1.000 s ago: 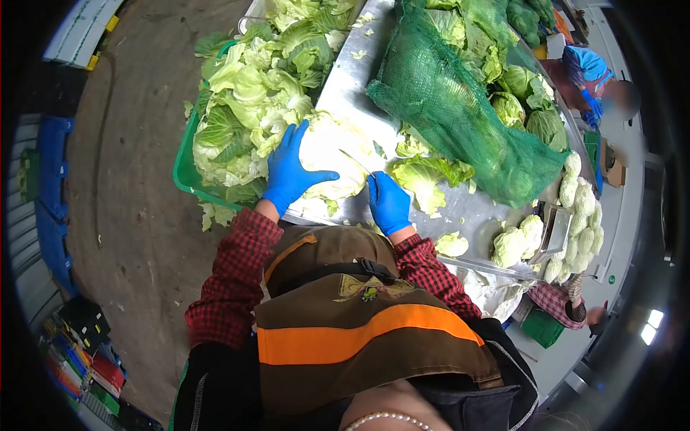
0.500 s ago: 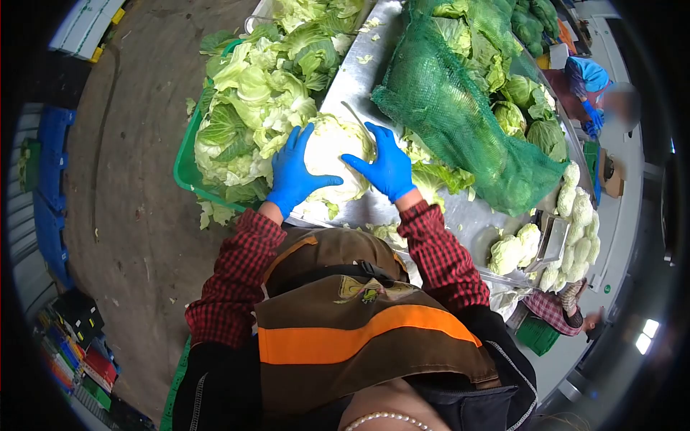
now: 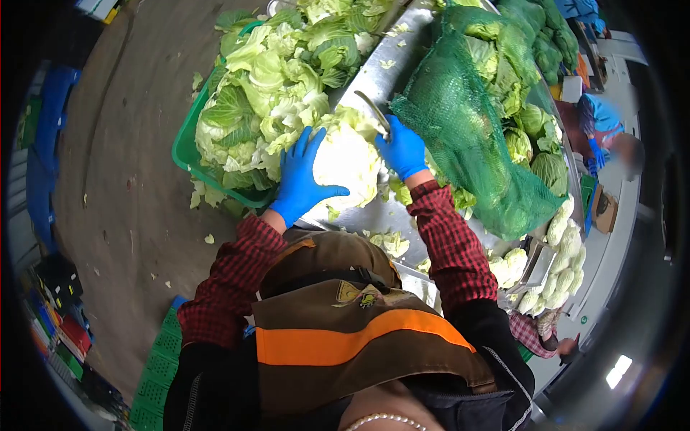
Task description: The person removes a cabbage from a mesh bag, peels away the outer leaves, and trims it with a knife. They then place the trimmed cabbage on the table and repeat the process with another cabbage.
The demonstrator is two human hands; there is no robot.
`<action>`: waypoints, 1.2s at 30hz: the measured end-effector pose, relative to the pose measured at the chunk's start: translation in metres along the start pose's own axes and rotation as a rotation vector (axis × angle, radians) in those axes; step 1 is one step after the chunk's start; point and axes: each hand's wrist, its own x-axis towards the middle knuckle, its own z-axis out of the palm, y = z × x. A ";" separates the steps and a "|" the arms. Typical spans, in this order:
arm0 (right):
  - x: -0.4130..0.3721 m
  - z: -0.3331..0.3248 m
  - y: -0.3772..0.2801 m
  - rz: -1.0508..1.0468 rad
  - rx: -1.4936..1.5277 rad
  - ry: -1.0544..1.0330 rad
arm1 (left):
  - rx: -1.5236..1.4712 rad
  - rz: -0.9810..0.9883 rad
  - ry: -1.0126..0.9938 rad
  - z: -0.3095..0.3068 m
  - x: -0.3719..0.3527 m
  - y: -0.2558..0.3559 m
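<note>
Near the edge of a metal table (image 3: 370,79), just beyond the person's brown apron (image 3: 309,305), a pale cabbage (image 3: 350,161) sits between two blue-gloved hands, its near side so brightly lit that the leaf detail is washed out. The left hand (image 3: 300,183) lies against the cabbage's left side, fingers spread upward and apart, thumb reaching across the near face. At the other side, the right hand (image 3: 404,149) is closed around a knife (image 3: 372,108), whose thin, dark, curved blade points up and to the left, away from the person; whether the blade touches the cabbage's outer leaves cannot be told. Just left of the cabbage stands a green crate (image 3: 185,147), heaped above its rim with loose leaves (image 3: 266,79), some hanging over the side. To the right of the knife hand a green net bag (image 3: 460,122) sprawls across the table, with green cabbage heads (image 3: 550,169) along its far right side. Leaf scraps (image 3: 392,244) lie at the near table edge, and paler heads (image 3: 512,264) rest farther right. Beyond the table, a co-worker in a blue top (image 3: 605,115) shows at the upper right, small and partly blurred.
</note>
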 end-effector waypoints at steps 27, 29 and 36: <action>-0.068 0.009 -0.029 0.279 0.545 -0.085 | 0.167 -0.202 0.034 -0.017 0.006 0.013; -0.074 0.012 -0.028 0.203 0.451 0.000 | 0.026 -0.105 0.075 -0.012 0.007 -0.013; -0.159 0.018 -0.040 0.053 0.301 0.178 | 0.091 -0.272 0.105 -0.006 -0.002 0.012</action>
